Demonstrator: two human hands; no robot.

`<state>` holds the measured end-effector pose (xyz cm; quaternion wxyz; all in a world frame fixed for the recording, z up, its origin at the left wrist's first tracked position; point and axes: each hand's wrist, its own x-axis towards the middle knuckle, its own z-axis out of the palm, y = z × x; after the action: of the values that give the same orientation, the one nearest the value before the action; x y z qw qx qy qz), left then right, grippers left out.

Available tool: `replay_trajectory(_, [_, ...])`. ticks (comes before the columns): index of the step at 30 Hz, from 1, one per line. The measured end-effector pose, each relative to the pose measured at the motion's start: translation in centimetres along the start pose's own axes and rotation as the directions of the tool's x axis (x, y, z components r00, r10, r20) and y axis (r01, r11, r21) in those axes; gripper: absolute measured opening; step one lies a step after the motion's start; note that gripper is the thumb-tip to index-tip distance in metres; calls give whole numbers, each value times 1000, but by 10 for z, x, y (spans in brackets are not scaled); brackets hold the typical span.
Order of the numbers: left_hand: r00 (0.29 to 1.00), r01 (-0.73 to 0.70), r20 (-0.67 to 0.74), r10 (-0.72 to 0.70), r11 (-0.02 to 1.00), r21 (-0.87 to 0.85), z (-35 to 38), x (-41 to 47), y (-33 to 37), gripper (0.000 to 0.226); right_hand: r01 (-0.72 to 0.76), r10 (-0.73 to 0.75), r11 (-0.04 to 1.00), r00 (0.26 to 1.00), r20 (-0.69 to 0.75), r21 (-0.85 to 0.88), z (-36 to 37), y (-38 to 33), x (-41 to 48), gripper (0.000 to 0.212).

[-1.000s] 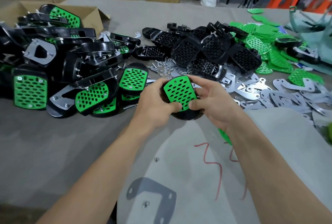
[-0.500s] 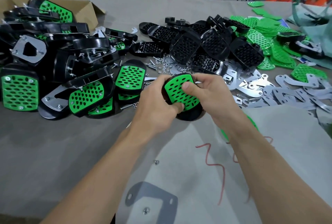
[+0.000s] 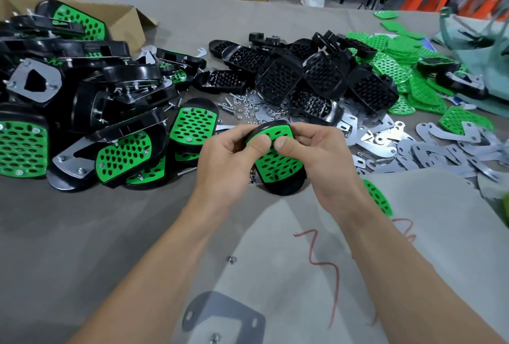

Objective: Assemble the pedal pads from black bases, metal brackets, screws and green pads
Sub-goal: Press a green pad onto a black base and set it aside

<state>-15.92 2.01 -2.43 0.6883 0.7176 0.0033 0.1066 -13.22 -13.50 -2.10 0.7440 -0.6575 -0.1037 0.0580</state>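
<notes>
"While both thumbs bear down on the top end of that green pad [image 3: 278,163], what step would you call this?"

"Seating the pad, I'd say. Left hand [image 3: 228,161] and right hand [image 3: 325,156] each grip the black base [image 3: 283,189], fingers curled round behind it, thumbs [image 3: 257,141] side by side on the green face. It's right in front of the person, tilted up, lower end down by the grey table [image 3: 82,233]; whether it touches, I can't tell."

"Any screws in it?"

"None that I can see. Compare the finished pedals [image 3: 124,150] heaped on the left: those show screw heads at the pad corners and a metal plate on the base."

"So this one's early in its build."

"That's my read. Next it likely wants the pad pressed flush all the way along, so the thumbs have to work towards the near end without popping the far end loose."

"And then hardware?"

"Probably. Screws and nuts [image 3: 242,108] lie scattered just beyond the hands, metal brackets [image 3: 440,148] fan out to the right, so one hand must let go while the other steadies the base."

"Plenty of stock left?"

"Loads. Bare black bases [image 3: 281,79] are piled beyond the screws, loose green pads [image 3: 396,65] further right. One spare bracket [image 3: 223,316] sits close to the body, a lone nut [image 3: 230,259] near it."
</notes>
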Motion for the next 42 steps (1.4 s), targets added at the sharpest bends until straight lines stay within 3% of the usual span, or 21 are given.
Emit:
replay_trajectory(7, [997, -51, -53, 49, 998, -39, 1, 0, -1, 21, -12, 12, 1000, 1000, -21, -1, 3, -2, 0, 17])
replay_trajectory(11, [995, -101, -24, 100, 994, -50, 2, -1, -2, 20, -21, 24, 997, 999, 36, -77, 4, -6, -1, 11])
replay_trajectory(13, [991, -131, 1, 132, 990, -44, 1, -3, -2, 20, -27, 31, 996, 998, 47, -90, 6, -8, -2, 21])
replay_trajectory(18, [989, -148, 17, 150, 986, -81, 1, -8, 0, 24, -30, 30, 1000, 998, 46, 8, 9, -11, -2, 20])
replay_trajectory(21, [993, -111, 21, 113, 991, -74, 2, -9, 2, 22, -3, 1, 999, 1000, 24, 52, 10, -11, -4, 11])
replay_trajectory(28, [998, 62, 23, -59, 982, -181, -3, -6, 11, 14, 16, -15, 999, 1000, -6, 37, 15, -12, -3, 19])
replay_trajectory(36, [998, 54, -35, -60, 984, -168, -4, -5, 14, 15, 20, -22, 955, 1000, -3, -294, 22, -16, 1, 23])
replay_trajectory(42, [990, 136, -6, -140, 975, -173, -2, -2, 16, 16, -22, 2, 982, 994, -108, -189, 25, -17, 2, 18])
